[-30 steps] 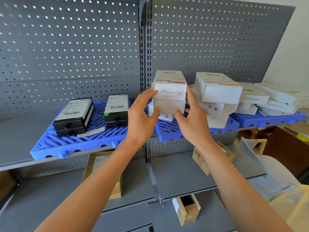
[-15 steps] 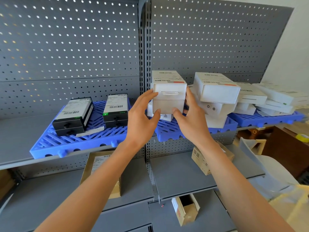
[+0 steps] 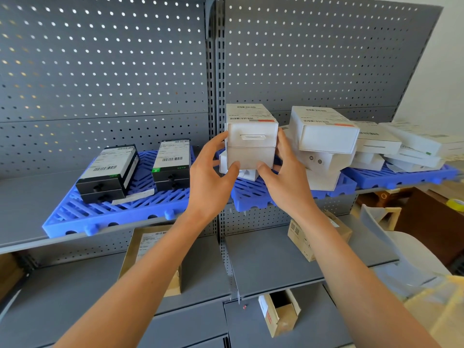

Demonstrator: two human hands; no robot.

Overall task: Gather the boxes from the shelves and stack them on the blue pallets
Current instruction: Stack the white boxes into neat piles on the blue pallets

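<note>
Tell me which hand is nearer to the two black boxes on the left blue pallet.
Left. The left hand grips the white box stack on its left side, just right of the black boxes; the right hand grips the stack's far side, farther away.

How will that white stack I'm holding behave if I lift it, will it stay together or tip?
The white stack looks like two separate boxes, so the top one may slide off. Both hands, left hand and right hand, grip only the lower box, leaving the upper unsupported. It stands taller than wide, so tilting could topple it.
</note>
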